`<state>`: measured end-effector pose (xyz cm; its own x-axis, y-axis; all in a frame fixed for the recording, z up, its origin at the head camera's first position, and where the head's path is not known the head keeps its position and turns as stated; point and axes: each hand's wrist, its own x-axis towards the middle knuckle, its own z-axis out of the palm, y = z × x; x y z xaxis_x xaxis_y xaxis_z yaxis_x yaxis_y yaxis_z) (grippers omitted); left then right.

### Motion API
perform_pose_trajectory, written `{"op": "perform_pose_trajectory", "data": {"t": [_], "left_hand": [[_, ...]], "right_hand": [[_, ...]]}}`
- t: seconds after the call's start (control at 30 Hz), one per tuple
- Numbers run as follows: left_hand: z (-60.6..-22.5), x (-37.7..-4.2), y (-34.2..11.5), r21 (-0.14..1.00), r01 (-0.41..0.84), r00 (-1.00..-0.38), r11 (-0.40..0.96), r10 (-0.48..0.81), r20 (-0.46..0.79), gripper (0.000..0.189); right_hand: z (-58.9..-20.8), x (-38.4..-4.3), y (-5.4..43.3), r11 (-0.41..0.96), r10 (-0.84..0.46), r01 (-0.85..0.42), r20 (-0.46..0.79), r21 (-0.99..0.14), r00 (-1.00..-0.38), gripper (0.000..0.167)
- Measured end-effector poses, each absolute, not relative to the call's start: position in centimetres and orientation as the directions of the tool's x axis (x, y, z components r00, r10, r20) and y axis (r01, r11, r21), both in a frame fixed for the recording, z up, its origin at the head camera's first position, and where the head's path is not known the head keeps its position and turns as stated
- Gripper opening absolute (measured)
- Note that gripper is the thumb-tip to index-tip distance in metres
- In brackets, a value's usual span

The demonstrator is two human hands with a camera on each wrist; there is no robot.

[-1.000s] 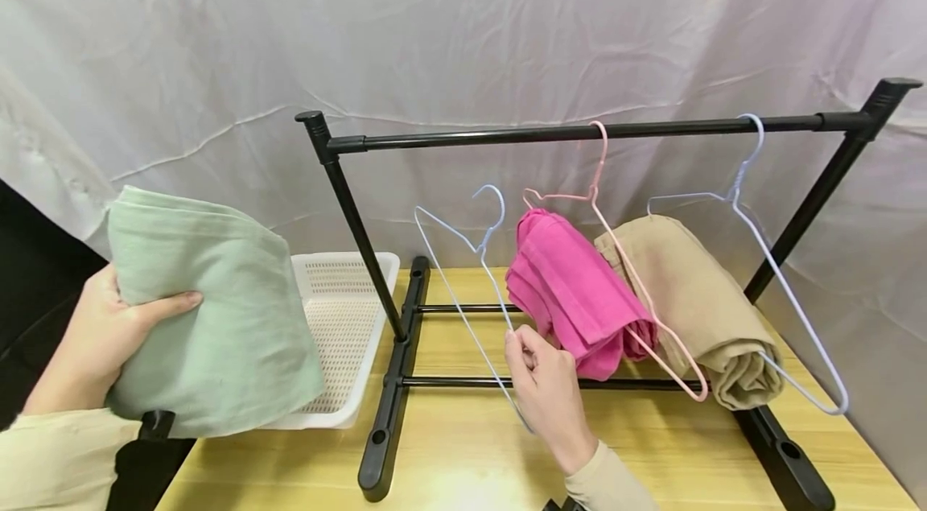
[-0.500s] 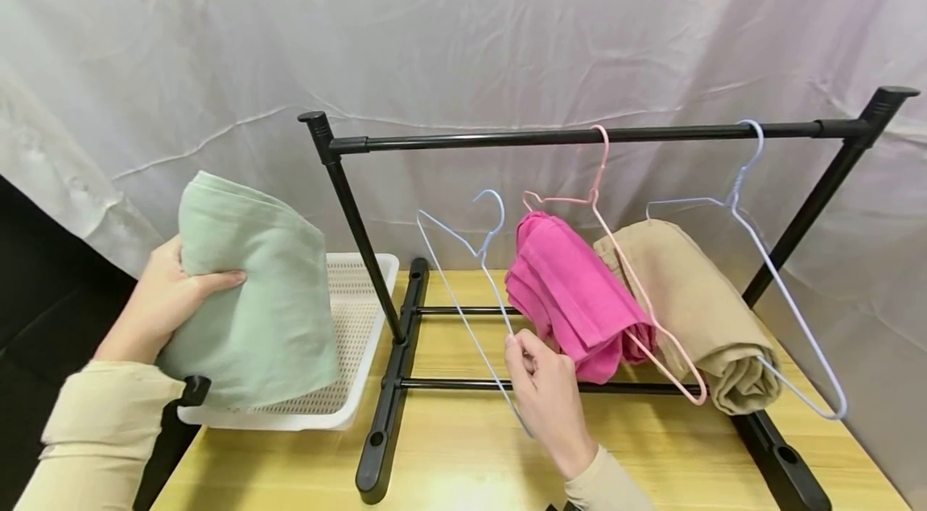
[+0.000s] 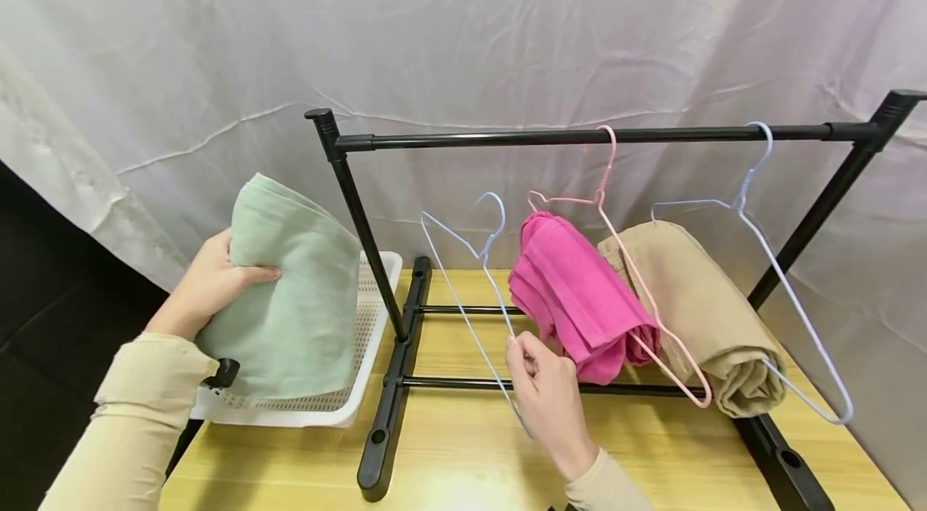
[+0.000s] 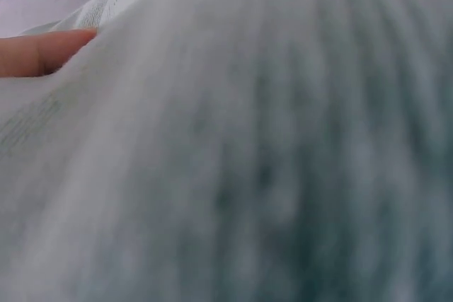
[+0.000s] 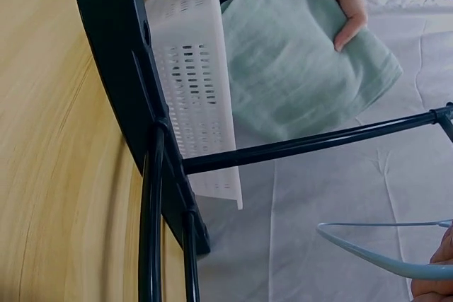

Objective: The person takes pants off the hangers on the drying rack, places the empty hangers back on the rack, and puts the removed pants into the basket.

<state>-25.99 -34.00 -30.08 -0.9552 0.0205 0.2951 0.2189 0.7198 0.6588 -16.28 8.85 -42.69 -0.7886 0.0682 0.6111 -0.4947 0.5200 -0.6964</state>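
Note:
A folded pale green cloth [image 3: 304, 294] is gripped at its left side by my left hand [image 3: 206, 282], thumb across the front and the other fingers hidden behind. It hangs over the white basket [image 3: 278, 418]. Blurred cloth [image 4: 233, 139] fills most of the left wrist view, with one fingertip at upper left. My right hand [image 3: 546, 390] pinches the side of a light blue wire hanger [image 3: 483, 254], which is tilted and bare. The hanger's hook is below the rack bar, apart from it. At the right wrist view's lower right edge, part of the hanger [image 5: 396, 265] shows beside my fingers.
A black rack stands on the wooden table [image 3: 449, 463], its top bar [image 3: 463, 140] running across. From it hang a pink hanger [image 3: 600, 193] with magenta cloth [image 3: 572, 286] and another blue hanger [image 3: 740, 201] with beige cloth [image 3: 681, 294]. A pale curtain [image 3: 471, 28] hangs behind.
My left hand has moved right with the green cloth, bringing it further over the basket and closer to the rack's left post. The right hand and its hanger have stayed nearly still.

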Motion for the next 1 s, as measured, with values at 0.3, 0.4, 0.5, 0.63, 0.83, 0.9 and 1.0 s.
{"op": "perform_pose_trajectory", "data": {"t": [0.3, 0.4, 0.5, 0.63, 0.83, 0.9, 1.0], "left_hand": [[-33.1, -27.8, -33.6, 0.712, 0.18, -0.981, 0.678, 0.076, 0.176, 0.065], [-34.3, -28.7, -33.8, 0.728, 0.15, -0.989, 0.668, 0.097, 0.114, 0.067], [-35.6, -29.5, -34.2, 0.735, 0.117, -0.992, 0.668, 0.113, 0.056, 0.07], [-37.0, -30.3, -34.7, 0.736, 0.071, -0.995, 0.673, 0.101, 0.003, 0.073], [-37.9, -30.7, -35.1, 0.73, 0.026, -0.997, 0.683, 0.069, -0.03, 0.077], [-38.1, -30.7, -35.3, 0.727, 0.02, -0.997, 0.686, 0.064, -0.033, 0.078], [-38.6, -30.9, -35.7, 0.708, 0.019, -0.998, 0.706, 0.055, -0.029, 0.082]], "right_hand": [[-43.1, -16.0, 8.8, 0.506, 0.068, -0.465, 0.571, -0.726, -0.818, 0.041], [-43.1, -16.0, 8.8, 0.511, 0.071, -0.475, 0.586, -0.717, -0.807, 0.042], [-43.1, -16.0, 8.8, 0.513, 0.07, -0.482, 0.594, -0.71, -0.801, 0.042], [-43.1, -16.0, 8.8, 0.507, 0.063, -0.491, 0.599, -0.708, -0.798, 0.041], [-43.0, -16.2, 8.8, 0.51, 0.066, -0.495, 0.605, -0.704, -0.793, 0.041], [-43.0, -16.2, 8.8, 0.51, 0.067, -0.491, 0.602, -0.706, -0.796, 0.041], [-43.0, -16.3, 8.8, 0.508, 0.066, -0.488, 0.597, -0.71, -0.8, 0.042]]}}
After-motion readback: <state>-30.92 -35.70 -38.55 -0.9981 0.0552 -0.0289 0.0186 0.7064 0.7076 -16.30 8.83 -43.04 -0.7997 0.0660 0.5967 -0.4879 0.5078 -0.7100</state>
